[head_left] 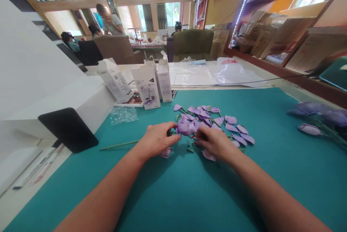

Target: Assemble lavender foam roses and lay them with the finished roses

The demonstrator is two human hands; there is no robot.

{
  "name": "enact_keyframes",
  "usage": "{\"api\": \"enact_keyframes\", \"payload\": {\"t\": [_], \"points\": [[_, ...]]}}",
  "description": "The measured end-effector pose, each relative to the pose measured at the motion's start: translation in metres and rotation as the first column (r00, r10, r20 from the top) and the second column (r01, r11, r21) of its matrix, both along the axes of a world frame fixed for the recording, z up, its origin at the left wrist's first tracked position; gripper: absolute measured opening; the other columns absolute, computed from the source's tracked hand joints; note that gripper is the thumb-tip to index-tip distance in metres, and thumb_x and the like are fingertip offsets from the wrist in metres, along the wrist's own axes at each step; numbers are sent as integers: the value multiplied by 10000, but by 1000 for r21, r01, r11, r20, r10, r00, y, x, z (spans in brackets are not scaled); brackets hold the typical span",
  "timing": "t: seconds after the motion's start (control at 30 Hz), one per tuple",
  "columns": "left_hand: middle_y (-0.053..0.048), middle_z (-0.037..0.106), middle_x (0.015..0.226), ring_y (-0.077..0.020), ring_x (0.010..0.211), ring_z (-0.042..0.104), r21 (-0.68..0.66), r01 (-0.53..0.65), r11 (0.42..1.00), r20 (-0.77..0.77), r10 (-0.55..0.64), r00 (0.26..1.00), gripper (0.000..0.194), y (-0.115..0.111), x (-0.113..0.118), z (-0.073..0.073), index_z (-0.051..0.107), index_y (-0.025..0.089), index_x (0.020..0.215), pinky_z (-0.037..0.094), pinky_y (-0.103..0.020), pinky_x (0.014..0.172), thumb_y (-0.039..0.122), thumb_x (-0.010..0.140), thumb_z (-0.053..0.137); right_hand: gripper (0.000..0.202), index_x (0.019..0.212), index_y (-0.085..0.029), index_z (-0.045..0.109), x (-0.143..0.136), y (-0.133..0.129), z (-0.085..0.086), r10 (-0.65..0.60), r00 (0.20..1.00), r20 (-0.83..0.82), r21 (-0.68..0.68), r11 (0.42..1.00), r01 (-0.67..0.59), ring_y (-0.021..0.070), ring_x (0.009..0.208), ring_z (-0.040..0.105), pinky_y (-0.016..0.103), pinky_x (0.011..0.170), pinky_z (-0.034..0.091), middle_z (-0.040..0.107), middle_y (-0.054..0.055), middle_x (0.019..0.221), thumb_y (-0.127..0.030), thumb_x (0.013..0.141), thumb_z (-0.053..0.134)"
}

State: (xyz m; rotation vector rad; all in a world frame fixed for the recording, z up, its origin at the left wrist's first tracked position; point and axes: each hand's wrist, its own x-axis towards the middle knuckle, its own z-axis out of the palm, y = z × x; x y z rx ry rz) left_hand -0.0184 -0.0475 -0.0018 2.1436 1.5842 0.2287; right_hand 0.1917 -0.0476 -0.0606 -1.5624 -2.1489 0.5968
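My left hand (pixel 155 138) is closed around the base of a purple artificial flower (pixel 183 128), gripping it between thumb and fingers. A long green stem (pixel 118 145) runs out to the left behind that hand. Just right of the flower, my right hand (pixel 217 142) has its fingers curled together by the petals; whatever they hold is hidden. Loose purple petals (pixel 231 128) lie in a spread heap behind and beside my right hand. Small green pieces (pixel 189 149) rest on the mat between my hands. A single petal (pixel 166 152) shows below my left hand.
Small white boxes (pixel 148 87) stand at the back of the green mat (pixel 271 181). Clear plastic wrap (pixel 124 115) lies before them. A black tablet-like panel (pixel 67 129) leans at left. More purple flowers (pixel 309 129) lie far right. Several people (pixel 110 22) are in the background.
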Motion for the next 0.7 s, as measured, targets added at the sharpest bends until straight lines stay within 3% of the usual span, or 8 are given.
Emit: {"api": "enact_keyframes", "payload": {"t": [0.07,0.13,0.3,0.47,0.7], "points": [[-31,704,1032,-264,973,642,12,15,1000,-7,-15,1000,357,1,-1,-1,627,245,1089,458,-344,806,432,831,466,9,759,-210,578,6,0,5,-46,987,-153,-41,998,40,146,638,544,251,572,375,611,-16,682,-217,764,574],[-38,692,1076,-271,1001,630,13,24,1000,-10,-24,1000,361,2,-1,-1,617,246,1099,454,-359,824,433,843,443,94,770,-210,594,12,-1,11,-97,943,-318,-76,994,77,149,634,559,261,570,413,622,-9,691,-301,773,568],[-16,701,908,-239,855,657,-26,5,1000,8,-5,1000,344,3,-1,-3,606,244,1080,460,-336,773,437,831,470,261,717,-192,570,19,-8,30,-200,751,-629,-146,979,139,171,650,615,282,581,477,627,14,670,-435,699,666],[-7,695,901,-236,866,647,8,35,999,3,-35,999,291,4,0,-7,604,250,1017,445,-307,727,437,815,511,248,717,-185,606,9,-19,36,-142,758,-636,-23,986,165,119,550,492,244,489,390,573,-1,642,-414,708,701],[-47,696,961,-259,883,636,43,72,996,-84,-69,994,275,7,1,-13,562,228,972,424,-339,738,425,874,397,166,754,-193,585,-10,-27,21,-43,846,-532,19,998,63,116,559,483,230,493,385,562,-12,639,-347,816,597]]}}
